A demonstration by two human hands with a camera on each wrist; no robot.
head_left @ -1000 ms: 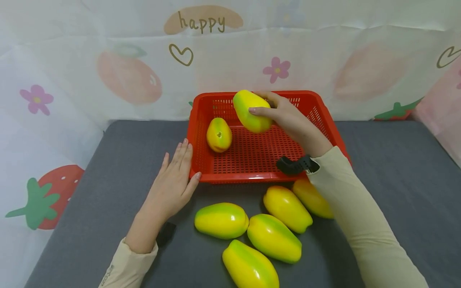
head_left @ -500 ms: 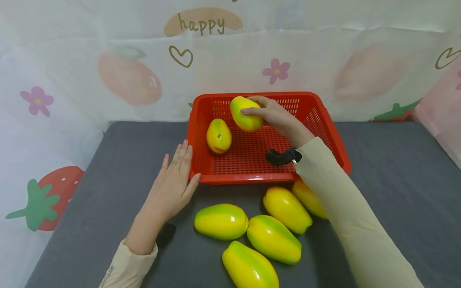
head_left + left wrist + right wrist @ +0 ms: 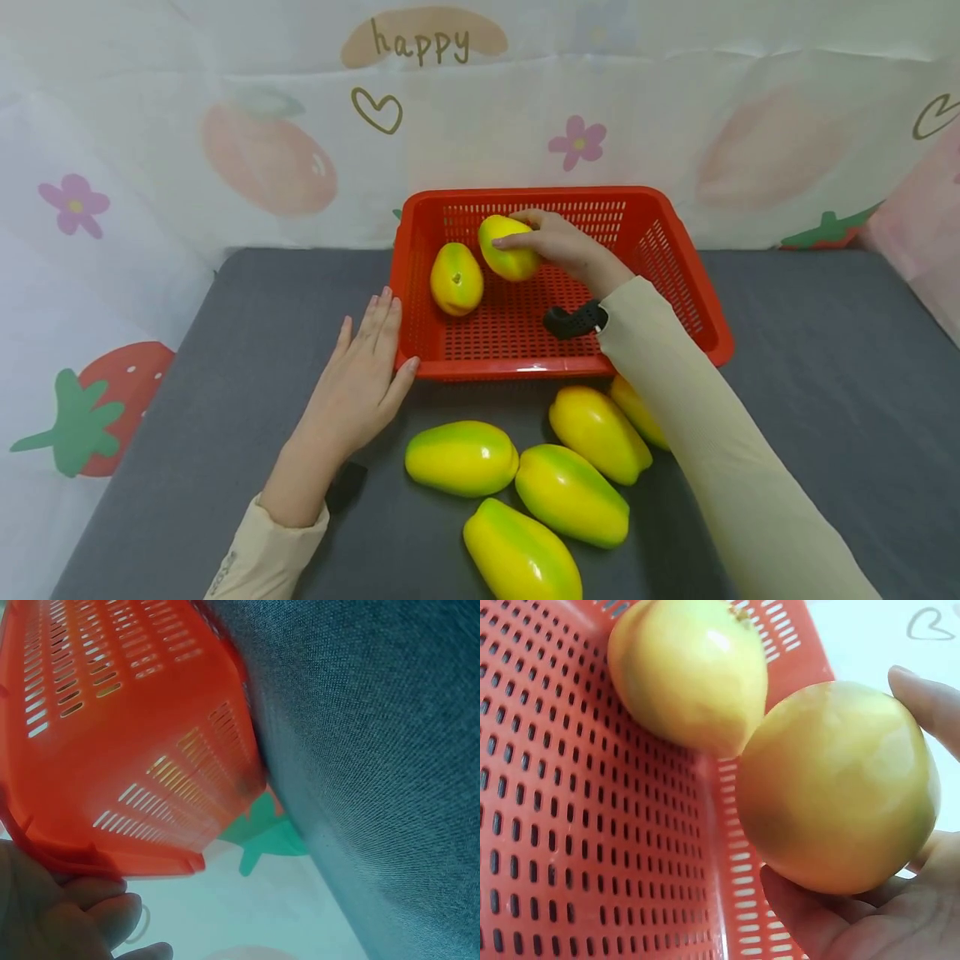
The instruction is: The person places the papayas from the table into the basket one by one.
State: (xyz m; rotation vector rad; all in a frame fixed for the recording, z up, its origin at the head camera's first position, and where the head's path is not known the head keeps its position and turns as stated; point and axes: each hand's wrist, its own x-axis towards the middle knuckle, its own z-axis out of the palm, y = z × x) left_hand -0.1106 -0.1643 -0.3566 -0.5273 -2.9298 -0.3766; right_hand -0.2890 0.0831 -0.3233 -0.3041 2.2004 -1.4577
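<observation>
My right hand grips a yellow-green papaya inside the red plastic basket, toward its back. Fingers and thumb curl round that papaya in the right wrist view. Just left of it, a second papaya lies in the basket; whether the two touch is hard to tell. My left hand rests with straight fingers against the basket's left side. In the left wrist view, fingertips touch the basket rim.
In front of the basket, several more papayas lie on the grey cloth-covered table. My right sleeve partly hides one papaya. A printed curtain hangs right behind the basket.
My right hand has moved left and lower into the basket with the papaya, nearer the papaya lying there. The left hand has stayed in place at the basket's side.
</observation>
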